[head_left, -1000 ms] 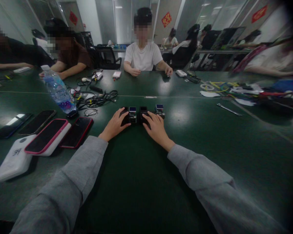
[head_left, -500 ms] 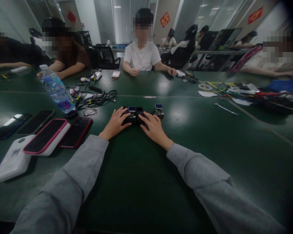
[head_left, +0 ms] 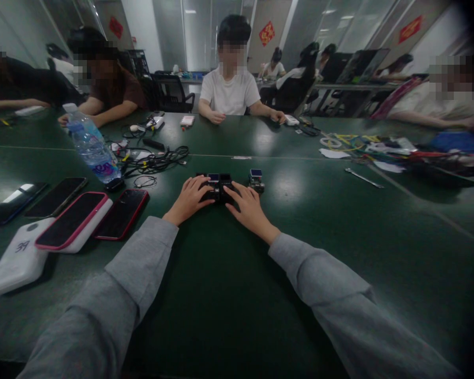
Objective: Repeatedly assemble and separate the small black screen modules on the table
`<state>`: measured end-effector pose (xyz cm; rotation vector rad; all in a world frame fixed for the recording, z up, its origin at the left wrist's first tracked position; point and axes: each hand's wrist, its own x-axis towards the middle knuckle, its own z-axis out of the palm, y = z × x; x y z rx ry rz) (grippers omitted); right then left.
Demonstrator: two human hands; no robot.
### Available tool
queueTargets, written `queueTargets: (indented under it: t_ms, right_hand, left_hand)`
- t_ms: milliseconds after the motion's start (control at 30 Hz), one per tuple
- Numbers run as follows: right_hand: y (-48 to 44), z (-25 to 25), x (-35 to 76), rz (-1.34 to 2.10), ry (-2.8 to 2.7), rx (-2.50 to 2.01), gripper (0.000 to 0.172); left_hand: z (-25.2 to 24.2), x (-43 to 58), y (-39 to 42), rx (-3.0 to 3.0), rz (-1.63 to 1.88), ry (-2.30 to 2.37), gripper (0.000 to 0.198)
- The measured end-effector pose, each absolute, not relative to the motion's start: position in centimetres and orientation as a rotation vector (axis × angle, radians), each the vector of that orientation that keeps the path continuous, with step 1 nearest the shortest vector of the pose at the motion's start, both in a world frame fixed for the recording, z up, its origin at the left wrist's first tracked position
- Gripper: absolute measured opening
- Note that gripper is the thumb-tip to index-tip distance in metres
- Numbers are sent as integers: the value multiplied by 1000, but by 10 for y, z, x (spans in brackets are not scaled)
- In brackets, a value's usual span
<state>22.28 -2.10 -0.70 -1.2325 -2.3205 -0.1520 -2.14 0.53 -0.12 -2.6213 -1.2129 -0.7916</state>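
Observation:
Two small black electronic modules [head_left: 217,185] with little blue screens sit pressed together on the dark green table [head_left: 229,295]. My left hand [head_left: 189,198] lies on the left module with its fingers curled over it. My right hand [head_left: 248,209] rests on the right module the same way. A third small module [head_left: 256,180] with a blue screen stands alone just right of my right hand, untouched. Both my arms wear grey sleeves.
Several phones [head_left: 120,213] and a white power bank [head_left: 18,259] lie at the left. A water bottle [head_left: 90,147] and a tangle of black cables [head_left: 156,159] sit behind them. Other people sit around the table; tools and tape rolls [head_left: 332,142] lie at the right.
My two hands have slid the two modules toward each other; a gap showed between them a second ago and now they touch. The third module has stayed put.

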Motion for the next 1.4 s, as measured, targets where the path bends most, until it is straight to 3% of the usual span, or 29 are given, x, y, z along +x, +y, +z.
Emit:
queueTargets:
  t_ms: [700, 867, 1000, 1233, 1400]
  right_hand:
    - [-27, -2, 221, -114, -2351, -1252, 50]
    - [-27, 2, 226, -140, -2260, -1248, 49]
    - [-10, -3, 251, -191, -1956, -1379, 44]
    - [27, -31, 285, 122, -1767, -1423, 50]
    - [22, -28, 279, 193, -1843, -1291, 45]
  left_hand:
    - [-2, -23, 5, -2637, -838, -1223, 40]
    - [-1, -24, 5, -2645, -930, -1218, 50]
    - [-1, -27, 8, -2592, -1145, -1289, 55]
    - [-16, -43, 28, -2197, -1765, -1738, 37]
    - [-28, -52, 40, -2156, -1985, -2064, 33]
